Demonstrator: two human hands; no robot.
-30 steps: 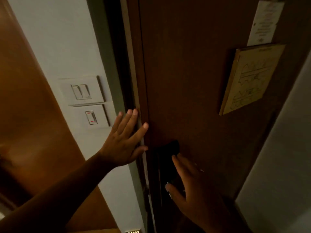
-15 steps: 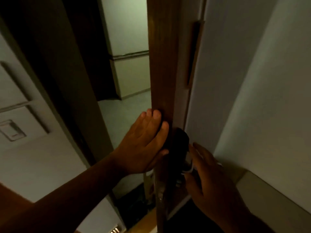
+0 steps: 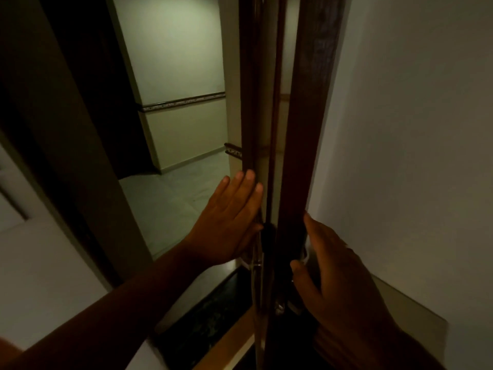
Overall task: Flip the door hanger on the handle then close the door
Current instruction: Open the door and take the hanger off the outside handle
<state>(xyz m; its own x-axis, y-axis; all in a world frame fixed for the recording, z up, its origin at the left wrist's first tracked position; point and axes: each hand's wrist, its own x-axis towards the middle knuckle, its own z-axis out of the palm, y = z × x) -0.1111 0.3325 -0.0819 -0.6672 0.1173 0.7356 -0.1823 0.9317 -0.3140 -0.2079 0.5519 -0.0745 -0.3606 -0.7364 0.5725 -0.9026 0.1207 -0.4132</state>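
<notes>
The door (image 3: 301, 129) stands open, seen edge-on. The left hand (image 3: 229, 225) lies flat on its outer face, fingers (image 3: 246, 188) straight and together. The right hand (image 3: 338, 279) curls loosely around the inner handle (image 3: 304, 256). No door hanger can be made out in the dimness.

Pale corridor floor (image 3: 170, 206) carries dark doormat (image 3: 213, 313).
</notes>
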